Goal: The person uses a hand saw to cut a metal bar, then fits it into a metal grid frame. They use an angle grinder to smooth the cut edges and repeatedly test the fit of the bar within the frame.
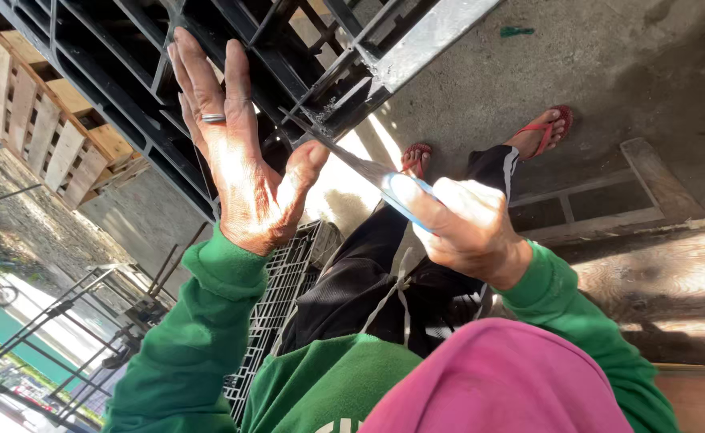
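My left hand [236, 152] lies flat and wide on the black pallet [128, 80] while my right hand [464, 228] grips the knife [352, 160] pointing toward ten o'clock, so a slip could cut my thumb.

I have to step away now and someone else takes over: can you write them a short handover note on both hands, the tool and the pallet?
Left hand: open, fingers spread, palm flat against the black plastic pallet, which stands tilted in front of the person; a ring sits on one finger.
Right hand: closed on the blue handle of a knife, blade pointing up to the pallet's lower edge, tip at or in a gap there.
Done: pallet braced, blade set at the edge. What the blade works on is too small to tell.
Left: the work at that edge.
Nearby: a wooden pallet behind, a grey grid crate by the legs.
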